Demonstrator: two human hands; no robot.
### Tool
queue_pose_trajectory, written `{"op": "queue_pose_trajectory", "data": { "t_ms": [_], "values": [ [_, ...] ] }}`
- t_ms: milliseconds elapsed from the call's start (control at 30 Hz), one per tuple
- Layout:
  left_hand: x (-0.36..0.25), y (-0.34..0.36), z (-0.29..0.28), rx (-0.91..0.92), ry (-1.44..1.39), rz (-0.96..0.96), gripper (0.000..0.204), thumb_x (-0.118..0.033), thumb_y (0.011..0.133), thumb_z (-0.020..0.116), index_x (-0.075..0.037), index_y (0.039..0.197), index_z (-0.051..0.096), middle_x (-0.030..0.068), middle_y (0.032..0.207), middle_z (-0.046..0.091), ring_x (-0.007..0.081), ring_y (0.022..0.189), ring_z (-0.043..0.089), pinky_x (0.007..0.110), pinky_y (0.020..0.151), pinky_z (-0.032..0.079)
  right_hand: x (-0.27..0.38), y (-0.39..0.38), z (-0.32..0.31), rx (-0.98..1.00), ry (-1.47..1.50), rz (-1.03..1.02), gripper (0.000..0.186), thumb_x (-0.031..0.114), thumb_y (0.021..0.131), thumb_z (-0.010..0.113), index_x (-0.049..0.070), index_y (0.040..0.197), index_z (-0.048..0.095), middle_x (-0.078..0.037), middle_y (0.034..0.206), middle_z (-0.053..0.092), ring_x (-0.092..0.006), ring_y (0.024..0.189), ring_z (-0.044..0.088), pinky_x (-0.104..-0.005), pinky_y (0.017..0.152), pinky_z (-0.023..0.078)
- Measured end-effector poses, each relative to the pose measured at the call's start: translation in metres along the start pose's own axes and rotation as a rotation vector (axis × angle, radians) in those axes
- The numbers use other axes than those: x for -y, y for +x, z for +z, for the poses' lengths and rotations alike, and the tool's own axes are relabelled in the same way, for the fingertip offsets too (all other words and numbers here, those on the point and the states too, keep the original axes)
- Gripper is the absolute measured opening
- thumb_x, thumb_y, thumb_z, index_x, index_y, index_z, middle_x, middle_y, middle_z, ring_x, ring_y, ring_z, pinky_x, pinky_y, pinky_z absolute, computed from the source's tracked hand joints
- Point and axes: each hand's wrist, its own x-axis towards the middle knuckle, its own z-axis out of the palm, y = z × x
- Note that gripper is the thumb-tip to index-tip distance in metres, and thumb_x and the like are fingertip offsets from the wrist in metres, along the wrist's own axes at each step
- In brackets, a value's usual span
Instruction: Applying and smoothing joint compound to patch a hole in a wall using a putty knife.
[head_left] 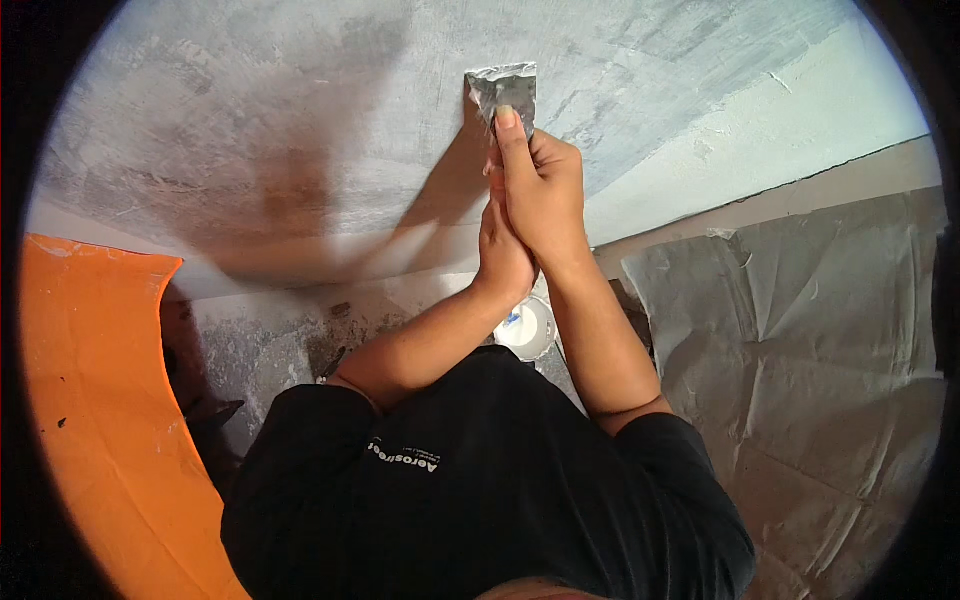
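My right hand (552, 200) is closed around a putty knife, its thumb pressed flat on the grey metal blade (515, 95). White putty lines the blade's far edge, which is at the wall (330, 90). Smears of putty also show along the blade's left side and by the fingers. Close against the right hand's palm side and wrist is my left hand (507, 250). Its fingers are mostly hidden there, so whether it grips anything does not show. Grey and white streaks of filler cover the wall around the blade.
Below my hands stands a white bucket (528, 330) holding white paste and something blue. An orange sheet (100, 400) rises at the left. A creased grey-brown sheet (800, 370) spreads on the right. The floor (260, 345) is stained and spattered.
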Motion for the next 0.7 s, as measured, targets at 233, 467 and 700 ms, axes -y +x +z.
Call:
{"op": "queue_pose_trajectory", "data": {
  "t_ms": [233,467,700],
  "values": [
    [0.016,-0.017,0.015,-0.145,-0.005,-0.065,0.06,-0.049,0.106,0.026,-0.005,0.147,0.033,0.0104,0.133,0.05,0.0159,0.12,0.05,0.029,0.1,0.041,-0.019,-0.012,-0.013,-0.025,-0.057,0.128,0.053,0.036,0.098,0.059,-0.002,0.06,0.061,-0.004,0.048,0.053,-0.009,0.046,0.047,-0.0286,0.044,0.037],
    [-0.008,-0.005,0.035,-0.049,-0.237,-0.013,0.056,-0.045,0.106,0.028,-0.007,0.147,0.033,0.0097,0.131,0.051,0.0152,0.12,0.051,0.029,0.097,0.043,0.017,0.007,-0.009,0.036,-0.146,-0.035,0.054,0.038,0.097,0.059,-0.003,0.062,0.064,-0.005,0.049,0.055,-0.01,0.045,0.049,-0.0288,0.045,0.039],
    [0.004,-0.017,0.045,-0.076,-0.389,-0.053,0.06,-0.05,0.106,0.022,-0.006,0.143,0.037,0.0071,0.129,0.051,0.0128,0.117,0.051,0.027,0.098,0.042,0.006,-0.008,-0.021,0.048,-0.217,0.158,0.055,0.042,0.097,0.059,0.0,0.062,0.064,-0.001,0.053,0.055,-0.0072,0.051,0.047,-0.0253,0.048,0.037]
  ]
}}
